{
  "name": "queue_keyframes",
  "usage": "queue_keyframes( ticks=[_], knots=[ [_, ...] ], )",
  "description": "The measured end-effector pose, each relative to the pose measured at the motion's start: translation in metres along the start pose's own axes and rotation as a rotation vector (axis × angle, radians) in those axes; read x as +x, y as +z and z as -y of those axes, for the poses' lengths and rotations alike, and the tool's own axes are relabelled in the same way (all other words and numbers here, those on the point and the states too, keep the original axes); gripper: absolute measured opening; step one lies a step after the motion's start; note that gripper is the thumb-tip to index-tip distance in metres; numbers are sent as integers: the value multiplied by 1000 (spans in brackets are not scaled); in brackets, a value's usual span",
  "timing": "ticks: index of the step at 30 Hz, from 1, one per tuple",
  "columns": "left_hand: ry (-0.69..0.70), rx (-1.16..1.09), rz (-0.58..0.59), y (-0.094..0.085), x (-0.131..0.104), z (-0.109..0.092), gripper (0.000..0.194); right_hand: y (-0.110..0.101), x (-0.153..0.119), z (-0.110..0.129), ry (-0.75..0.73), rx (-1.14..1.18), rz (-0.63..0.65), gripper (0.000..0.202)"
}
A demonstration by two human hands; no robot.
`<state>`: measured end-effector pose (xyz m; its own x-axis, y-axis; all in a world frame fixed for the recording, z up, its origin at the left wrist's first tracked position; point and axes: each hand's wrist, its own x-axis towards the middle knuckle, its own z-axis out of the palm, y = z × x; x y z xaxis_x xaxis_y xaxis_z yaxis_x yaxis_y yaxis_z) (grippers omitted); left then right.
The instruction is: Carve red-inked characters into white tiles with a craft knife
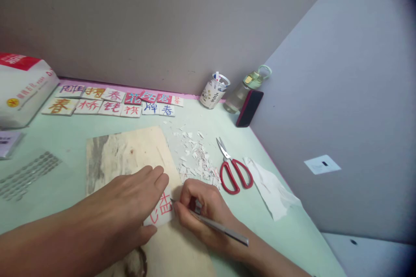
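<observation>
Head view: left hand (130,199) lies flat, fingers extended and loosely together, pressing a white tile (162,208) with red characters onto the wooden board (130,151) near centre. Right hand (204,210) is closed round a slim metal knife (217,226) in a pen grip — tip touching the tile's right edge. White chips (195,156) lie just beyond; red scissors (235,171) rest to the right on the surface (74,138).

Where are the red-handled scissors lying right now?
In the head view, the red-handled scissors lie on the table right of the right hand, between the white paper scraps and a crumpled white tissue.
</observation>
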<state>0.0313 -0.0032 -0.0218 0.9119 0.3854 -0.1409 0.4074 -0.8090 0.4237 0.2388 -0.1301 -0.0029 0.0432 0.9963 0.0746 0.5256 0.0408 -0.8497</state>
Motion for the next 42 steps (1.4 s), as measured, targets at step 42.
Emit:
queue_keyframes(
  ticks=[42],
  knots=[
    [-32,-131,211,-4,34,9,69,17,-4,-5,293,290,-100,22]
  ],
)
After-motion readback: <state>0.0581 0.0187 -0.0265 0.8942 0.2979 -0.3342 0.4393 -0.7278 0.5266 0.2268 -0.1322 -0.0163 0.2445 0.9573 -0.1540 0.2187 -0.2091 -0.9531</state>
